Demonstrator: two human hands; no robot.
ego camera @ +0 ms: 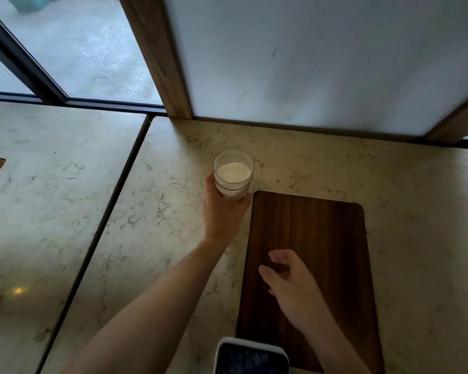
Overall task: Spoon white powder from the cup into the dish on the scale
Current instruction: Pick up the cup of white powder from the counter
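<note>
A clear cup (pixel 233 171) partly filled with white powder (pixel 233 172) stands upright on the marble counter, just off the far left corner of a dark wooden board (pixel 322 225). My left hand (pixel 222 209) wraps around the cup's lower part from the left and near side. My right hand (pixel 289 282) hovers over the board with its fingers apart and curled, holding nothing. A white-edged device with a dark top (pixel 250 357), possibly the scale, shows at the bottom edge. No dish or spoon is visible.
The marble counter (pixel 160 225) has a dark seam (pixel 103 225) running diagonally on the left. A white panel in a wooden frame (pixel 322 63) rises right behind the cup. Windows with dark frames lie at the far left.
</note>
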